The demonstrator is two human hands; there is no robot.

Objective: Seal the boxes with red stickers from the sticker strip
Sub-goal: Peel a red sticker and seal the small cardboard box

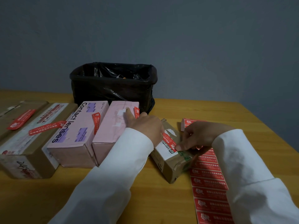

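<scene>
A small brown box lies in front of me, right of centre, with a red sticker across its top. My left hand rests on the box's far end and on the sticker, one finger stretched out toward the neighbouring pink box. My right hand presses the sticker's near end down with its fingertips. The red sticker strip runs along the table on the right, partly under my right sleeve. Several boxes to the left each carry a red sticker.
A black-lined bin stands behind the boxes at the table's back edge. To the left lie a pink "Contact lenses" box, a brown taped box and another brown box. The wooden table ends at a grey wall.
</scene>
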